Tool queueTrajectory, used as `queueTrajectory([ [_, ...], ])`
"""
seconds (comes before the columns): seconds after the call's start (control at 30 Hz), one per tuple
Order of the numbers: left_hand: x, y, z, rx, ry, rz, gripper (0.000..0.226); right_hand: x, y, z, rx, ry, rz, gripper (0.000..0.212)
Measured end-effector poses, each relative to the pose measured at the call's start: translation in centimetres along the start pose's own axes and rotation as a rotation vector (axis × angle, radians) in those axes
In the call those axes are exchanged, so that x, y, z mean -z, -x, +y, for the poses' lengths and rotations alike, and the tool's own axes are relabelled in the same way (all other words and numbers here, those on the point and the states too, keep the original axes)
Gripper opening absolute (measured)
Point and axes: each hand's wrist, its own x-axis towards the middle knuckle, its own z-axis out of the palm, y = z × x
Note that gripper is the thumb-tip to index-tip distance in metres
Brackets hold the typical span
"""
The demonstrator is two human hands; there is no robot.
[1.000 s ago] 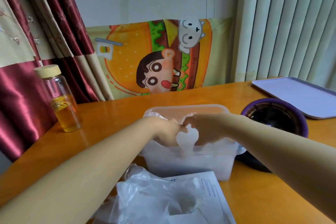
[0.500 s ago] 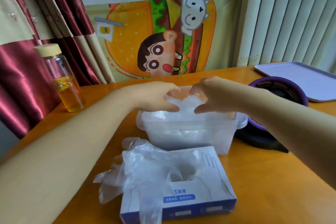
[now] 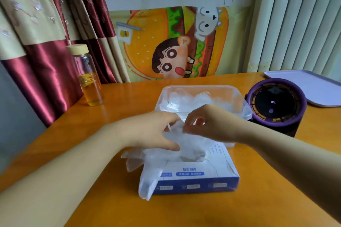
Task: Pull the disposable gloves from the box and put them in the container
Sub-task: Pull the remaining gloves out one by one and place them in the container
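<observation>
At 6 o'clock on the table (image 3: 83, 116), the glove box (image 3: 195, 180) sits with clear gloves (image 3: 184, 147) spilling out (some trail over its left edge). The left hand (image 3: 153, 131) and right hand (image 3: 210, 125) each pinch 1 raised bunch above it. Just beyond, at 12 o'clock, the container (image 3: 203, 87) holds more gloves.

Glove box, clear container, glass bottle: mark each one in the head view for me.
glove box (image 3: 204, 186): head view, on its blue front face.
clear container (image 3: 201, 86): head view, on its far rim.
glass bottle (image 3: 87, 77): head view, on the middle of its glass body.
</observation>
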Motion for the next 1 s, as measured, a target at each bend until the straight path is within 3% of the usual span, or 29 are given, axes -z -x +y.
queueTrajectory([
  [0.17, -0.8, -0.5, -0.8, 0.008, -0.003, 0.079, 0.015, 0.7, 0.4, -0.6, -0.049, -0.085, 0.078, 0.014],
  [0.3, -0.2, -0.2, -0.5, 0.006, -0.014, 0.108, 0.014, 1.1, 0.3, -0.6, -0.08, -0.15, 0.171, 0.011],
  [0.4, 0.6, -0.1, -1.3, 0.037, 0.038, 0.133, 0.039, 2.0, -0.1, -0.5, -0.104, -0.214, 0.28, 0.013],
  [0.5, 2.7, 0.2, -1.1, 0.006, 0.257, 0.274, 0.058, 3.3, -0.5, -0.6, -0.098, -0.251, 0.319, 0.015],
  [0.57, 4.1, 0.0, -0.4, -0.048, 0.405, 0.364, 0.045, 4.2, -0.9, -1.1, -0.064, -0.245, 0.326, 0.018],
  [0.63, 5.0, -0.5, 0.4, -0.086, 0.425, 0.419, 0.011, 5.1, -1.5, -1.7, -0.047, -0.237, 0.342, 0.019],
  [0.67, 5.4, -0.9, 0.8, -0.097, 0.412, 0.447, 0.005, 5.5, -1.8, -1.9, -0.051, -0.248, 0.355, 0.021],
  [0.77, 6.0, -1.9, 1.1, -0.063, 0.397, 0.536, 0.012, 6.4, -2.5, -1.6, -0.102, -0.416, 0.369, 0.023],
  [0.87, 6.2, -2.4, 0.9, 0.0, 0.399, 0.626, 0.014, 7.3, -1.9, -0.7, -0.191, -0.725, 0.267, 0.06],
  [1.0, 6.7, -2.7, 0.6, 0.082, 0.363, 0.692, 0.015, 7.8, -0.6, -0.1, -0.156, -0.671, 0.155, 0.079],
])
